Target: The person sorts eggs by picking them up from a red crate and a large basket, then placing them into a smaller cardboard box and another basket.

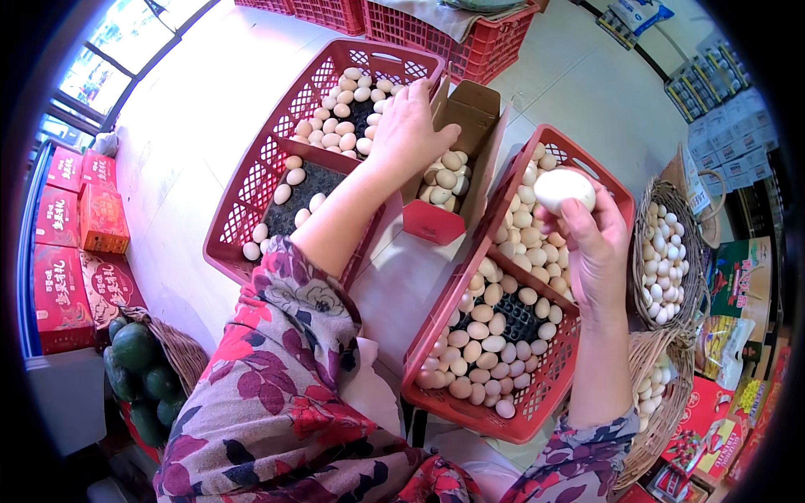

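Observation:
My right hand (594,242) holds a white egg (565,190) up between thumb and fingers, above the right red plastic crate (434,324), which is divided in two and holds many eggs. My left hand (412,129) reaches over the far right side of the left red crate (242,188); its fingertips are at the eggs (344,128) there, and whether they grip one I cannot tell. Between the crates stands an open cardboard box (434,221) with eggs (446,179) inside. Black egg trays (519,317) show under the eggs.
Wicker baskets of eggs (663,264) stand at the right beside packaged goods. At the left are stacked red gift boxes (60,283) and a basket of dark green fruit or vegetables (135,349). More red crates (440,41) stand at the far side on the tiled floor.

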Demonstrator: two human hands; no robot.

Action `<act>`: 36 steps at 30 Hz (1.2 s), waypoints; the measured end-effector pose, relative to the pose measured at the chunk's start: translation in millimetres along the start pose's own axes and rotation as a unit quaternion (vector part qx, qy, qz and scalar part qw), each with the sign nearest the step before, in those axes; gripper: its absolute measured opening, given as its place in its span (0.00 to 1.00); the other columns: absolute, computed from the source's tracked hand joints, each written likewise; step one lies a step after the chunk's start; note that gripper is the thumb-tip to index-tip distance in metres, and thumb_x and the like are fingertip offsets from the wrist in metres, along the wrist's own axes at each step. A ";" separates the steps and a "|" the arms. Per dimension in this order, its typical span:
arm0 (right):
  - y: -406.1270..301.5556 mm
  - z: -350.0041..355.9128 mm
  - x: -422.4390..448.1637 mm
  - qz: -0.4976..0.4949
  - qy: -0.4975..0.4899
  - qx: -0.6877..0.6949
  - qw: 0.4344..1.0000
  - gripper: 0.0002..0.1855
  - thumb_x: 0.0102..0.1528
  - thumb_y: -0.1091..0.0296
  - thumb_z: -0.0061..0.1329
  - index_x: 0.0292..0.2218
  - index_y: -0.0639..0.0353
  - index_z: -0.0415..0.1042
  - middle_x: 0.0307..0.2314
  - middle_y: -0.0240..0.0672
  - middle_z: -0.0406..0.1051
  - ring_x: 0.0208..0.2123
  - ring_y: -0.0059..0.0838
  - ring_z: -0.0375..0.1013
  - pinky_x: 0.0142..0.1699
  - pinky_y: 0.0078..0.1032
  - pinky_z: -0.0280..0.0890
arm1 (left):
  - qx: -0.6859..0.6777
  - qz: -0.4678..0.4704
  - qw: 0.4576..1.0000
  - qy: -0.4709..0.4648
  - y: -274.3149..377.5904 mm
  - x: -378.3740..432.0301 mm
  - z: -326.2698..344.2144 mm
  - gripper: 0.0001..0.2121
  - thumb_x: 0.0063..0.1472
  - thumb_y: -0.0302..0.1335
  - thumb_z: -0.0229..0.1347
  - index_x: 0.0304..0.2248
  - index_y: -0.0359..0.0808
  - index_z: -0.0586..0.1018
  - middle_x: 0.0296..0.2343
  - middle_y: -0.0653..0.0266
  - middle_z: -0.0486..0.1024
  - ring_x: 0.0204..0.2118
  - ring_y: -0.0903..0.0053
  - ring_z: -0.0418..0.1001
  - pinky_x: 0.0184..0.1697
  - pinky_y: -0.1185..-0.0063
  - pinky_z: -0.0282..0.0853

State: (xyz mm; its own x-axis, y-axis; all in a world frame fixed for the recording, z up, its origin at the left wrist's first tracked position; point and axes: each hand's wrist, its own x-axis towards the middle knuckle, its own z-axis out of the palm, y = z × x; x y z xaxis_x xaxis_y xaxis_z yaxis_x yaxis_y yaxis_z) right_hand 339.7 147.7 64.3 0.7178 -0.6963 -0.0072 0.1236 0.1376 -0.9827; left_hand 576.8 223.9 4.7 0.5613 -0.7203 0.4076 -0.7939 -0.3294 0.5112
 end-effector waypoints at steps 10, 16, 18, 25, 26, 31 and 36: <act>56.2 84.5 128.5 0.115 -0.115 -0.474 0.865 0.26 0.38 0.60 0.56 0.35 0.71 0.68 0.29 0.47 0.72 0.30 0.32 0.74 0.35 0.25 0.68 | -0.461 -0.288 0.793 -0.274 -87.6 -11.3 5.3 0.13 0.57 0.29 0.49 0.40 0.29 0.74 0.30 0.65 0.74 0.30 0.85 0.71 0.30 0.85 0.67; 63.6 114.2 178.5 0.215 -0.206 -0.715 0.632 0.17 0.37 0.66 0.53 0.29 0.68 0.74 0.28 0.48 0.73 0.33 0.37 0.74 0.37 0.31 0.69 | -0.551 -0.250 0.743 -0.286 -89.8 -34.8 -0.1 0.15 0.60 0.30 0.44 0.44 0.30 0.71 0.34 0.65 0.74 0.36 0.82 0.71 0.39 0.83 0.67; 78.5 119.9 197.3 0.200 -0.231 -0.764 0.568 0.16 0.37 0.68 0.52 0.31 0.65 0.75 0.31 0.44 0.74 0.35 0.37 0.74 0.39 0.30 0.69 | -0.584 -0.255 0.714 -0.289 -90.4 -43.5 1.5 0.15 0.61 0.29 0.44 0.44 0.30 0.71 0.34 0.66 0.74 0.36 0.82 0.71 0.40 0.83 0.67; 155.8 99.6 242.1 0.273 -0.207 -0.747 0.569 0.19 0.37 0.68 0.58 0.35 0.61 0.75 0.34 0.39 0.74 0.37 0.32 0.73 0.42 0.29 0.68 | -0.580 -0.257 0.712 -0.300 -92.0 -62.8 17.6 0.16 0.62 0.31 0.46 0.48 0.33 0.69 0.38 0.67 0.73 0.40 0.82 0.70 0.46 0.81 0.64; 173.0 91.5 244.6 0.285 -0.236 -0.739 0.563 0.20 0.37 0.67 0.60 0.34 0.63 0.75 0.32 0.39 0.74 0.35 0.32 0.74 0.41 0.28 0.68 | -0.588 -0.255 0.707 -0.300 -92.0 -63.7 16.9 0.16 0.62 0.31 0.46 0.48 0.33 0.69 0.38 0.67 0.73 0.40 0.82 0.69 0.46 0.81 0.64; 229.9 51.5 240.9 0.325 -0.223 -0.648 0.652 0.16 0.37 0.70 0.60 0.29 0.69 0.73 0.24 0.41 0.73 0.25 0.33 0.73 0.28 0.30 0.68 | -0.630 -0.268 0.674 -0.278 -100.6 -69.1 14.6 0.16 0.62 0.32 0.46 0.47 0.35 0.70 0.35 0.70 0.73 0.35 0.85 0.71 0.37 0.83 0.68; 278.3 35.4 236.3 0.223 -0.242 -0.661 0.674 0.31 0.36 0.64 0.60 0.43 0.64 0.69 0.37 0.48 0.71 0.39 0.39 0.72 0.40 0.28 0.67 | -0.639 -0.257 0.662 -0.294 -107.2 -72.0 17.3 0.16 0.63 0.31 0.46 0.47 0.34 0.70 0.37 0.70 0.72 0.40 0.85 0.68 0.42 0.83 0.65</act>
State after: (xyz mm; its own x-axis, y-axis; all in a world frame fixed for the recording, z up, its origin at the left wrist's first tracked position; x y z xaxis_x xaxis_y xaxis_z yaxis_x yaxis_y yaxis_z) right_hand 567.9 46.4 -204.3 0.6609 -0.4382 -0.6092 -0.6675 -0.7142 -0.2104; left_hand 617.4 300.5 -92.5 0.1934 -0.9509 -0.2414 0.5247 -0.1077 0.8444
